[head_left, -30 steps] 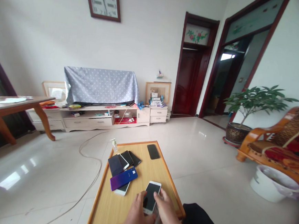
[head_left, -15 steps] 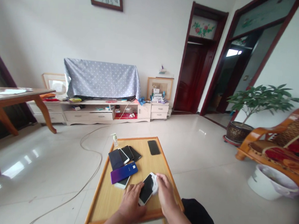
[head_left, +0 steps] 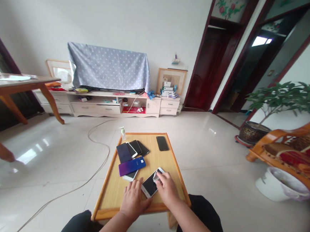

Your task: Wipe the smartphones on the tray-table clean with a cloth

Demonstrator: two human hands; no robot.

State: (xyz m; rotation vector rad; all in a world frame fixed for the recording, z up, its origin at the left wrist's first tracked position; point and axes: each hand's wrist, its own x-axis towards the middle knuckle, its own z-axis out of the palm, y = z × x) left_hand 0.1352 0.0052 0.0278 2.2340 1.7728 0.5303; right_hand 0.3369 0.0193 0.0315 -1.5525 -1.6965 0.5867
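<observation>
A white-framed smartphone (head_left: 148, 187) lies tilted on the small wooden table (head_left: 164, 163), its dark screen facing up. My right hand (head_left: 168, 190) pinches a white wipe or tissue (head_left: 156, 176) and presses it on the upper part of that screen. Beside the phone's lower left edge rests my left hand (head_left: 133, 199), fingers stretched out and thumb at the phone's bottom edge. A blue-purple phone (head_left: 132, 166) lies on top of other phones just beyond my left hand.
Several dark phones (head_left: 124, 152) overlap at the table's left. Another black phone (head_left: 162, 143) lies at the far right corner, and a small pump bottle (head_left: 123, 133) stands at the far left one. A white bucket (head_left: 272, 188) stands on the floor by a wooden chair (head_left: 273, 139).
The wipe has moved from the phone's right edge onto its screen. My left hand has shifted slightly off the phone's side, its fingers now flatter. The camera view has shifted too.
</observation>
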